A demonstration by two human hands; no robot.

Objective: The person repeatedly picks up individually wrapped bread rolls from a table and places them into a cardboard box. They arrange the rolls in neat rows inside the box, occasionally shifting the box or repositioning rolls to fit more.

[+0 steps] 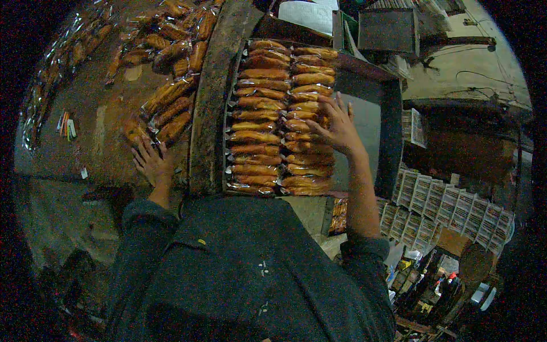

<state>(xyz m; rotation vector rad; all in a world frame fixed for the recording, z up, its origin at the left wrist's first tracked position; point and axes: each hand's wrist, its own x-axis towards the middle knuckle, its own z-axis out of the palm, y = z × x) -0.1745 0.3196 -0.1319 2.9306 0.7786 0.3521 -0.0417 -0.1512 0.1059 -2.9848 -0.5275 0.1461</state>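
While two rows of wrapped buns [273, 119] lie side by side on a tray [229, 108], the right hand [336, 128] rests on the right-hand row, fingers spread flat, gripping nothing. To the left, past a worn beam [211, 97], the left hand [151, 162] lies flat and loose beside bun packets [168, 111] on a brown table [102, 131].

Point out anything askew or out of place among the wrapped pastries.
The tray holds two tidy columns of wrapped pastries, with the right hand resting on the right column. The packs on the brown table by the left hand lie loose at mixed angles, some overlapping. Nothing looks spilled or torn.
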